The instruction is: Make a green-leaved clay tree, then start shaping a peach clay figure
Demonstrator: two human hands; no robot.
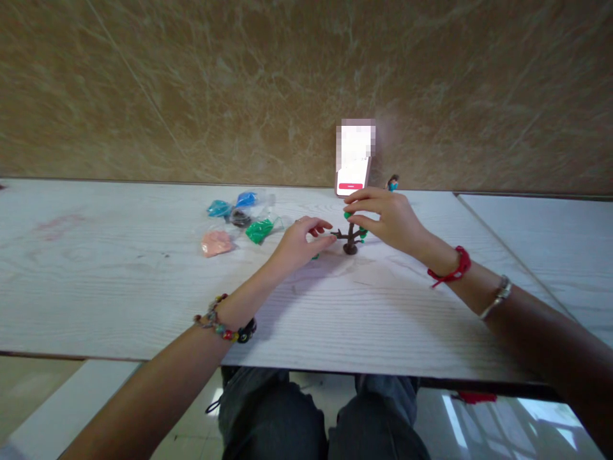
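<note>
A small brown clay tree (pixel 350 240) with green leaf blobs stands on the white wood-grain table (pixel 119 287). My right hand (pixel 390 217) curls over its top, fingers pinched on a green piece at the crown. My left hand (pixel 301 241) rests on the table just left of the tree, fingertips closed on the end of a brown branch. A bit of green clay (pixel 315 257) lies under the left hand.
Small bags of clay lie at the left: pink (pixel 216 243), green (pixel 260 230), teal (pixel 219 207), blue (pixel 246 199) and dark (pixel 239 218). A phone (pixel 353 167) leans on the marble wall behind the tree, a small figure (pixel 393 184) beside it. My knees show below the table edge.
</note>
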